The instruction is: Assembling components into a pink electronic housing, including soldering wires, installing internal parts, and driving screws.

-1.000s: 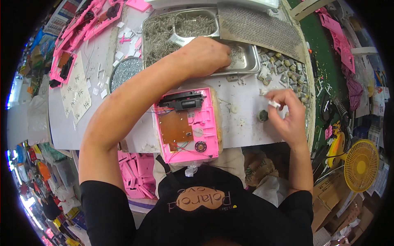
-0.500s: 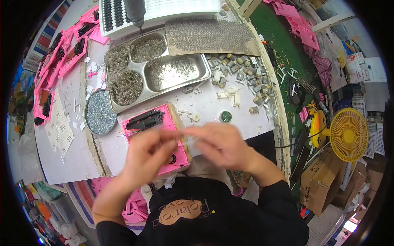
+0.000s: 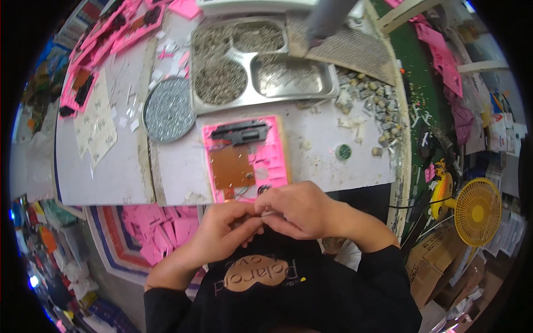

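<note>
In front of my chest, just off the table's near edge, my left hand [image 3: 233, 225] and my right hand [image 3: 300, 212] meet with their fingertips pinched together. A small pale thing shows between the fingers, too covered and blurred to name. Directly beyond the hands lies a pink plastic housing [image 3: 273, 162] on a tan pad. It bears a brown circuit board [image 3: 232, 168], a black mechanism [image 3: 240, 132] along its far side and some thin wires. A round dark part near its close edge is partly hidden by my right hand.
Beyond the housing stand a metal compartment tray [image 3: 261, 102] of small metal parts and a round dish [image 3: 169, 110] of screws. A blurred grey hanging tool [image 3: 330, 22] looms above. Small motors [image 3: 383, 108] and a green round container [image 3: 343, 151] lie right; pink housings [image 3: 133, 33] pile far left.
My hands have drawn closer to my body and pinch together. The brown board, hidden before, now shows. The whole view has shifted, with the table's things appearing further right.
</note>
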The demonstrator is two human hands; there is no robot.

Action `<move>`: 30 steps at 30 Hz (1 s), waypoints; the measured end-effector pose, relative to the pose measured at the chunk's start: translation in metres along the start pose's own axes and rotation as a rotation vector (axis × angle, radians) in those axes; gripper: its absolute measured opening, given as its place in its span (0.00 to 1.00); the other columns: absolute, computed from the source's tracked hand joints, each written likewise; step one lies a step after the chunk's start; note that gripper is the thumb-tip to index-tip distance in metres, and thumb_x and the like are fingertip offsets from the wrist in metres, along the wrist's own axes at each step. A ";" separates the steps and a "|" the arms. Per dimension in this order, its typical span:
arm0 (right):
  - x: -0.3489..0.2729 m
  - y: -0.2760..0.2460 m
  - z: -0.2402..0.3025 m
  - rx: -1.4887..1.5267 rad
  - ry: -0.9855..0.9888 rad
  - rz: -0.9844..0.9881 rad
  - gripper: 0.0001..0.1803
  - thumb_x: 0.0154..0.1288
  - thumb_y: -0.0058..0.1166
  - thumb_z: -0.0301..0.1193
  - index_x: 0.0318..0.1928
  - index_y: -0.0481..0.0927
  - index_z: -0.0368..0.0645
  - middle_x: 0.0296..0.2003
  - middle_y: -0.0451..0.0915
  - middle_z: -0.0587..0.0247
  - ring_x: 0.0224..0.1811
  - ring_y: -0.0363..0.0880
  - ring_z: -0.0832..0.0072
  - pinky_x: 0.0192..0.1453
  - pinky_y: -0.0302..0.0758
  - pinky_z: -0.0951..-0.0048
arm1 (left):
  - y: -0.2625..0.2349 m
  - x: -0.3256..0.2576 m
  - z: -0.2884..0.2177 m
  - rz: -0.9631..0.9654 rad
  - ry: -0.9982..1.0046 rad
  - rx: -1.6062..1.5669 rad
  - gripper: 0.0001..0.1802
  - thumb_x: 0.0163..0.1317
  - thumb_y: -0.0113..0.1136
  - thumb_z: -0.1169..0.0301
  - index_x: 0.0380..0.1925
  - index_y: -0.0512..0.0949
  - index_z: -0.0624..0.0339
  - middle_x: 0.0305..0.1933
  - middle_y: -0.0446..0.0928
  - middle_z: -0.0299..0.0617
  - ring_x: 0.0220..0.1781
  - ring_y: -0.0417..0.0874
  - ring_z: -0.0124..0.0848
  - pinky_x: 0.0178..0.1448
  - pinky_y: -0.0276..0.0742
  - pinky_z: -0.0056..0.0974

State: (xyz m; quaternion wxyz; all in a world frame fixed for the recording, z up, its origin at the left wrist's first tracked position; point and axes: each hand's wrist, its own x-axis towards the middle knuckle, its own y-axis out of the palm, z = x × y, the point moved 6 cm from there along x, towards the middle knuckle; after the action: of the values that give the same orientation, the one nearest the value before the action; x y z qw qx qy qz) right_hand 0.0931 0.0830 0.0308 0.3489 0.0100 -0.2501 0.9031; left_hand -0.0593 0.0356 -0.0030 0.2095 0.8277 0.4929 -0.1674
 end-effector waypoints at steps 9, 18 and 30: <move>-0.038 -0.013 0.004 -0.091 -0.058 -0.013 0.22 0.54 0.67 0.17 0.51 0.82 0.38 0.43 0.85 0.55 0.45 0.86 0.57 0.48 0.82 0.65 | 0.002 -0.003 -0.004 0.219 -0.151 -0.069 0.11 0.73 0.62 0.69 0.48 0.80 0.65 0.29 0.81 0.32 0.27 0.78 0.17 0.29 0.74 0.27; -0.091 -0.037 -0.062 0.915 0.275 -0.456 0.16 0.62 0.67 0.21 0.49 0.81 0.34 0.43 0.83 0.51 0.47 0.81 0.66 0.54 0.75 0.66 | 0.000 0.064 -0.045 -0.022 0.708 1.266 0.07 0.57 0.66 0.70 0.36 0.82 0.58 0.29 0.79 0.41 0.31 0.85 0.40 0.36 0.80 0.43; -0.095 -0.045 -0.066 0.703 0.350 -0.531 0.16 0.62 0.66 0.20 0.51 0.81 0.32 0.43 0.81 0.59 0.45 0.77 0.73 0.53 0.73 0.71 | 0.023 0.078 -0.045 0.057 0.539 1.333 0.07 0.51 0.62 0.76 0.33 0.78 0.61 0.31 0.83 0.47 0.35 0.88 0.44 0.33 0.82 0.46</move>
State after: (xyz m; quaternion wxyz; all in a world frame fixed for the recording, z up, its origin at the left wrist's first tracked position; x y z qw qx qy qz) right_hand 0.2041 0.0824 -0.0251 0.5800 0.0388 0.1442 0.8008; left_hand 0.0001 0.1073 0.0018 -0.4650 0.8047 0.2988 -0.2168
